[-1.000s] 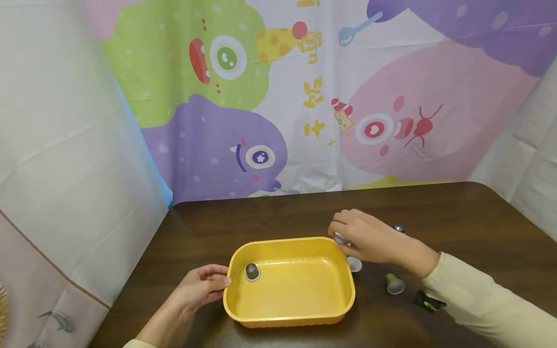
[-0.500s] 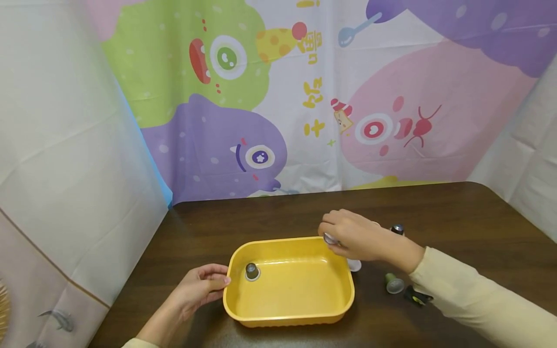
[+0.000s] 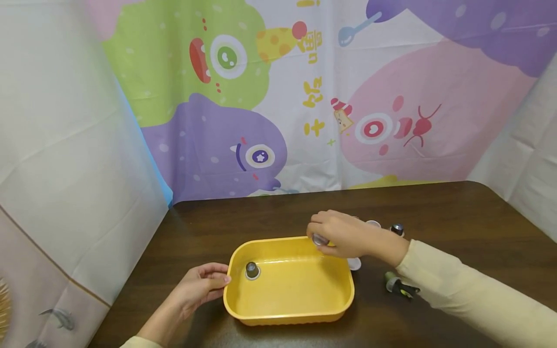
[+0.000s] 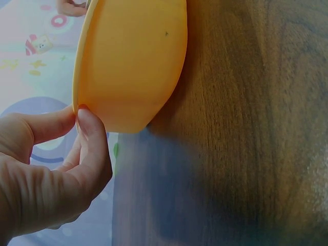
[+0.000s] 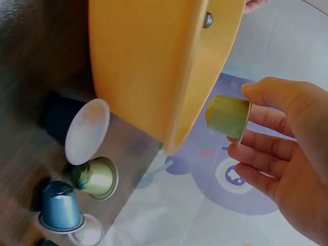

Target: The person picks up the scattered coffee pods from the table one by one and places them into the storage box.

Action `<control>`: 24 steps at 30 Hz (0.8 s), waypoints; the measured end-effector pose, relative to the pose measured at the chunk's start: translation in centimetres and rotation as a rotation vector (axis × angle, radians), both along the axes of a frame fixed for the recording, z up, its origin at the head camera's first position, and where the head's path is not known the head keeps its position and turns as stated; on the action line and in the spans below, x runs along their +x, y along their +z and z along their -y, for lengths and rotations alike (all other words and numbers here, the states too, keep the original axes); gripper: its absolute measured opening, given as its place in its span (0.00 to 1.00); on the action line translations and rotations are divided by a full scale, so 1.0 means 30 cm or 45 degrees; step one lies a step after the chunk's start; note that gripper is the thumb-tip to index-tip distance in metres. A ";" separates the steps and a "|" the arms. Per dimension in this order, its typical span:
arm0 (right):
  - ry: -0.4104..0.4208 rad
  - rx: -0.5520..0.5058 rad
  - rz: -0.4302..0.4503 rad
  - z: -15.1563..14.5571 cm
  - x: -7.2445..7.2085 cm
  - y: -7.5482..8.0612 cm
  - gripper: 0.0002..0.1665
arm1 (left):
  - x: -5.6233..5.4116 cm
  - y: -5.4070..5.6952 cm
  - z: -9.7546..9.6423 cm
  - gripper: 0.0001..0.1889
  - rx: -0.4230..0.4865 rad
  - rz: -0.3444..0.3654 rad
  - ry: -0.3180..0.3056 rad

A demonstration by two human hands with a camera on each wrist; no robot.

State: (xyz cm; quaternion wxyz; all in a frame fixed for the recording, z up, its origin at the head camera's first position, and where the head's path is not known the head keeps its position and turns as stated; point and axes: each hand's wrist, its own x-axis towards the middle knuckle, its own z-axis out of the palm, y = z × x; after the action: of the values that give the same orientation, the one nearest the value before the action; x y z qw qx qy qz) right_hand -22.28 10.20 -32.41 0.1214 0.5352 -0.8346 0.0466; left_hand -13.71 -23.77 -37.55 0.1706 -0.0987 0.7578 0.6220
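A yellow plastic bin sits on the dark wooden table. At its left end my left hand pinches the rim; the left wrist view shows thumb and index fingertips meeting there. Over the back right corner of the bin, my right hand holds a yellow-green coffee capsule by its flanged end, between thumb and fingers. Inside the bin, near the left wall, a dark coffee capsule stands on its pale lid.
Right of the bin lie an olive capsule and a black one. A dark capsule stands farther back. The right wrist view shows a blue capsule beside a green one. A printed cloth hangs behind the table.
My right hand has moved left with the capsule, from beside the bin's right corner to over its back right part. The left hand stays at the rim.
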 end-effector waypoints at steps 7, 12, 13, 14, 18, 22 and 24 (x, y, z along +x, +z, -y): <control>0.002 0.053 0.119 0.037 0.000 0.027 0.09 | 0.000 0.002 -0.001 0.22 0.012 -0.006 -0.007; 0.029 0.051 0.208 0.058 -0.002 0.037 0.08 | -0.001 0.000 -0.001 0.23 0.021 -0.007 -0.008; 0.031 0.049 0.223 0.061 -0.004 0.037 0.08 | -0.002 0.000 -0.001 0.22 0.018 -0.005 -0.005; 0.028 0.053 0.237 0.065 -0.005 0.038 0.08 | -0.002 0.000 -0.002 0.23 0.015 -0.003 -0.002; -0.003 0.092 0.300 0.082 -0.012 0.033 0.09 | -0.002 0.001 -0.005 0.23 0.011 0.005 0.001; -0.024 0.139 0.349 0.105 -0.016 0.027 0.10 | 0.000 0.003 -0.005 0.23 0.007 0.009 -0.004; -0.017 0.150 0.351 0.119 -0.016 0.030 0.10 | 0.001 0.004 -0.005 0.23 -0.001 0.009 0.010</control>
State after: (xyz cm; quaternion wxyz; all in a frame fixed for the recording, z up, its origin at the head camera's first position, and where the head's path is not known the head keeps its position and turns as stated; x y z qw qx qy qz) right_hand -22.76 6.62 -31.52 -0.0259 0.5243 -0.8483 0.0696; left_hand -13.69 -23.61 -37.43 0.1708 -0.1037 0.7571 0.6220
